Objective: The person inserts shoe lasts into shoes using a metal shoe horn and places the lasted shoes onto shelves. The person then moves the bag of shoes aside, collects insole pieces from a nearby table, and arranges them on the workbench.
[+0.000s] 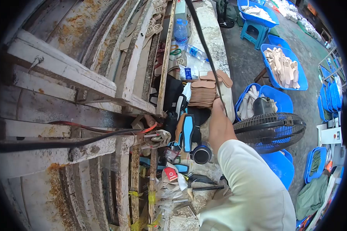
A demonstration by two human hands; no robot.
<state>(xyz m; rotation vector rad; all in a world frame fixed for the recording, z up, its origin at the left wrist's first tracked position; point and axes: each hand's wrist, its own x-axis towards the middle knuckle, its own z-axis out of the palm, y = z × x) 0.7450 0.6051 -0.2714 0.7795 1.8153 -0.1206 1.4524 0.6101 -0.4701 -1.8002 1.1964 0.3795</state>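
My right arm, in a pale sleeve, reaches forward over the cluttered bench. My right hand (218,104) is at the near right edge of a tall stack of tan insoles (201,95). Its fingers are hidden, so I cannot tell whether they grip the stack. A few loose tan insoles (223,78) lie on and behind the pile. Nearer to me is a blue insole-shaped piece (188,133), beside dark pieces. A round dark-topped container (201,154) stands close to my forearm. My left hand is out of view.
A black fan (272,131) stands right of my arm. Blue tubs (304,82) hold pale sole pieces and gloves. Worn wooden racks (123,161) fill the left. Water bottles (180,32) are at the back; a black cable (204,34) hangs across the bench.
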